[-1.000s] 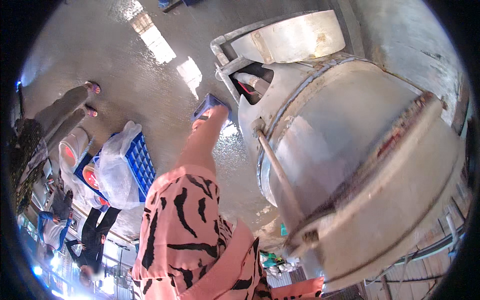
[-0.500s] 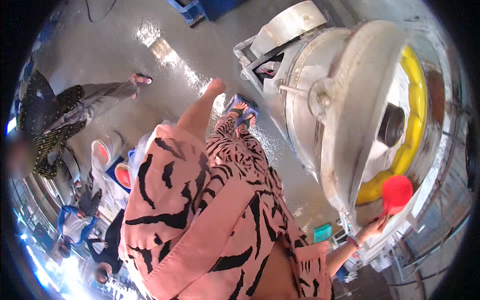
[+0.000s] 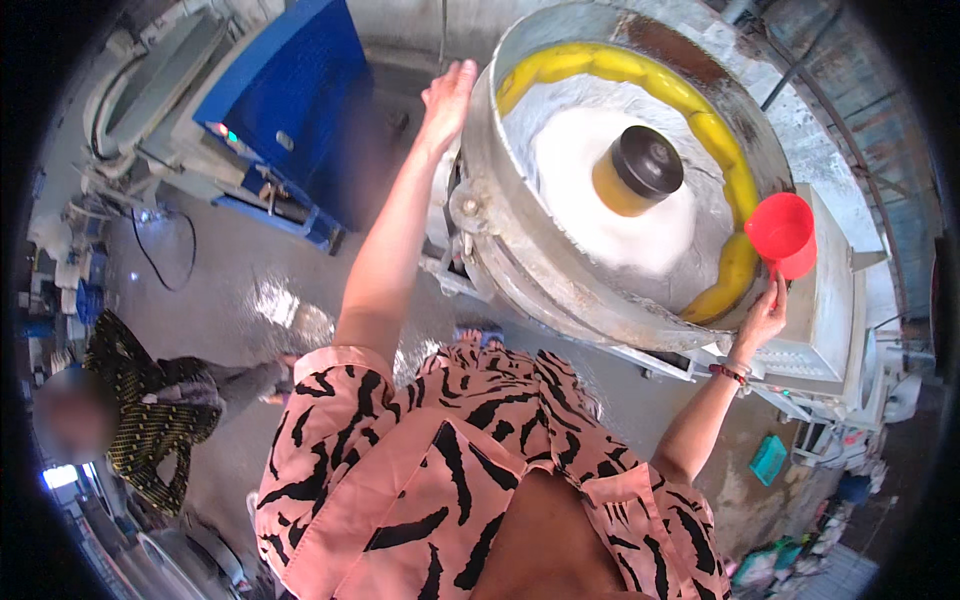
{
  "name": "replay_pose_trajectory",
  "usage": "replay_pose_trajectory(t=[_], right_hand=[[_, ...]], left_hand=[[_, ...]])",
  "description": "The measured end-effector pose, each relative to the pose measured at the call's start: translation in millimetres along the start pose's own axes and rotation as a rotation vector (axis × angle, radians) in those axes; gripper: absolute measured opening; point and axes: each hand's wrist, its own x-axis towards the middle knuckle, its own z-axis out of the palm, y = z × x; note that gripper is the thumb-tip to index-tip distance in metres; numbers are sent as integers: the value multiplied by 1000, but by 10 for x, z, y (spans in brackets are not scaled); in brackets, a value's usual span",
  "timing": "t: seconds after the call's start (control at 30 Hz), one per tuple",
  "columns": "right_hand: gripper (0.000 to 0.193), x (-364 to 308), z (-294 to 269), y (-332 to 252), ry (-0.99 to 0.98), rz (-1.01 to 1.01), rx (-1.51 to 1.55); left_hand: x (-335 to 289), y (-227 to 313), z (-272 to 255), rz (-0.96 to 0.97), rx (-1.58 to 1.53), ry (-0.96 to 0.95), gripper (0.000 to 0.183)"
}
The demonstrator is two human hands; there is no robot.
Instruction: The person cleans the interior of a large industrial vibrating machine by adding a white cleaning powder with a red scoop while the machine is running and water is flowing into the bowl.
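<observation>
My right hand [image 3: 764,318] is closed around the handle of a red plastic dipper [image 3: 784,234]. The dipper is over the right rim of a large round metal tub [image 3: 560,290]. A bulging yellow lining [image 3: 722,160] runs around the inside of this tub. White material [image 3: 570,150] covers its middle, around a yellow post with a black cap [image 3: 646,165]. At the tub's far left rim is my left hand [image 3: 448,105], holding nothing, with its fingers partly bent and apart. Whether it touches the rim, I cannot tell.
A blue machine cabinet [image 3: 290,110] stands at the far left. Another person [image 3: 160,410] in dark patterned clothing is on the left. A grey machine housing [image 3: 825,300] adjoins the tub on the right, with a teal basket [image 3: 768,459] on the floor nearby. The floor [image 3: 235,245] looks wet.
The view has swung so that the tub's inside now faces me. My left hand has risen from beside my body to the tub's rim. My right hand still holds the dipper.
</observation>
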Motion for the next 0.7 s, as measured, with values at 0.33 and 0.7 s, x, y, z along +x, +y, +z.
replay_pose_trajectory(t=[0.33,0.7], right_hand=[[26,0,-167,-49,3,-75,-127],[24,-11,-14,-11,110,-144,-22]], left_hand=[[-8,468,684,-152,242,137,102],[36,261,715,-227,351,163,106]])
